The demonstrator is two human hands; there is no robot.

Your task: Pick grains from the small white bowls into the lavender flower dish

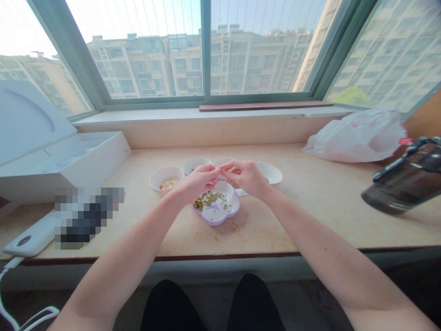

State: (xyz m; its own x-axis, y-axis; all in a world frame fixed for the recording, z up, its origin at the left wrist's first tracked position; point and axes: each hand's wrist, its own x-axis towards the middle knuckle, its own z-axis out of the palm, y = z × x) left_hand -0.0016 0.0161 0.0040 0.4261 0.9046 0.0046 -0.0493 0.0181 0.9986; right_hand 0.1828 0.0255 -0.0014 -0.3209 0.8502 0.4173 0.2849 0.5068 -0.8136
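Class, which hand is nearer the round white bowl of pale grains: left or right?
Left. The left hand is just to the right of the bowl, not touching it; the right hand is farther right, beyond the left hand.

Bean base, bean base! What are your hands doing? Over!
Left hand, right hand: fingertips together above purple-rimmed dish. Green beans in dish. White bowl just behind. Over.

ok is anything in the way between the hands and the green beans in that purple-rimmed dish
Nothing visible stands in the way. The left hand and right hand are directly over the purple-rimmed dish and its mung beans. The white bowl of pale grains sits off to the side, outside that gap.
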